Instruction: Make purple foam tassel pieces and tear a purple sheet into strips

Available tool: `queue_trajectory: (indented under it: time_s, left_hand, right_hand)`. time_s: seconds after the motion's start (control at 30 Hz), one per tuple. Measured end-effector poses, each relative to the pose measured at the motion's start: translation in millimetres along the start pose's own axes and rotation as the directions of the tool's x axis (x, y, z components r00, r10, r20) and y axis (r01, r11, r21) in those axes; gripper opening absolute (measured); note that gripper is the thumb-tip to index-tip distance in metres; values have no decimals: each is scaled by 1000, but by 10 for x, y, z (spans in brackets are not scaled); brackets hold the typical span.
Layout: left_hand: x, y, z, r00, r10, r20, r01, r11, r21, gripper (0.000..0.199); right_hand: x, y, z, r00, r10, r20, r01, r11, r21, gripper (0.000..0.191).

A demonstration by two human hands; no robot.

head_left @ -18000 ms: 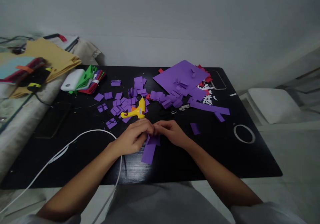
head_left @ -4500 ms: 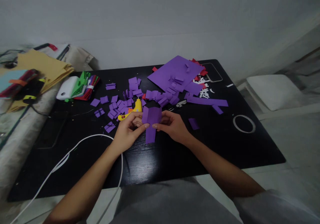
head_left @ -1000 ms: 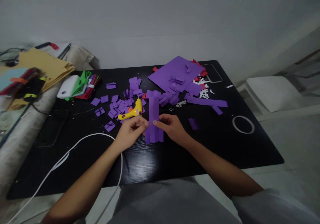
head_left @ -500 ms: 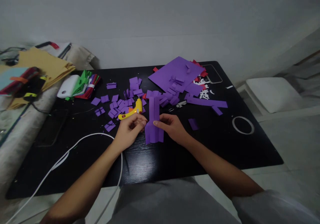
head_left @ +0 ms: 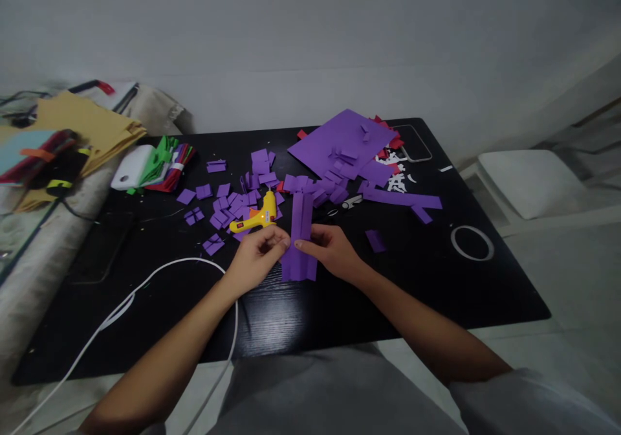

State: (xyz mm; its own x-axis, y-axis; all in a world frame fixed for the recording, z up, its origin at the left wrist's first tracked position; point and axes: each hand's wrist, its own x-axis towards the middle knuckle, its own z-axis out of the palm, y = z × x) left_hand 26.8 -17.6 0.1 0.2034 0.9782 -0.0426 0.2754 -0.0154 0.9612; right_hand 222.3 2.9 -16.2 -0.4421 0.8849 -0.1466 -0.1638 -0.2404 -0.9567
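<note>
Between my hands is a folded piece of purple paper [head_left: 301, 228], its lengthwise creases showing and its lower end flaring out. My left hand [head_left: 262, 254] pinches its left edge between thumb and fingers. From the right, my right hand [head_left: 332, 247] grips it with the thumb on the front and the fingers hidden behind. Just beyond my left hand lies a yellow hot glue gun [head_left: 259, 216] with an orange trigger. Many small folded purple paper pieces [head_left: 228, 211] are scattered around the glue gun.
A large purple sheet [head_left: 339, 137] lies at the back right, with red and white scraps [head_left: 395, 179] beside it. Scissors [head_left: 352, 202] and a tape ring [head_left: 471, 243] are on the right. A white cable [head_left: 182, 260] loops across the black table [head_left: 398, 292]. Bundled coloured paper [head_left: 165, 163] lies back left.
The upper end of the purple paper has dropped toward me, and the piece looks shorter. My left hand has moved slightly right, closer to my right hand.
</note>
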Motion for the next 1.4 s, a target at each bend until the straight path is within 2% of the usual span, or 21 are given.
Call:
queue_trajectory:
  time_s: [0.2,0.33,0.5,0.77,0.87,1.03,1.23,1.4]
  left_hand:
    - [-1,2,8,1000,31,-5,-31,999,18,21]
    - [3,21,5,1000,12,-12,-12,1000,11,18]
    - [8,37,-20,1000,9,-21,-9,1000,28,14]
    - [6,10,-50,998,20,-52,-19,1000,19,15]
    - [-2,13,-37,996,52,-78,-49,998,34,15]
    - [-18,-10,5,998,70,3,-70,995,68,18]
    - [-10,-41,-29,996,49,-75,-45,997,58,20]
    - [-9,-20,-26,998,20,-68,-19,1000,17,24]
  right_hand:
    - [-3,4,22,1000,-3,-12,3,1000,-27,29]
    - [-4,-8,9,998,-9,-57,6,999,-48,28]
    - [2,-30,-23,993,-1,-117,-3,999,-35,29]
    - [24,-19,-55,990,4,-143,-7,1000,-20,28]
    - [20,-21,-43,994,9,-105,-10,1000,-12,28]
    - [-13,12,27,1000,-18,2,18,998,-57,28]
    - [-12,-24,3,994,-90,-67,76,979,-188,18]
    - [-5,-32,1,992,-120,-44,108,970,-218,15]
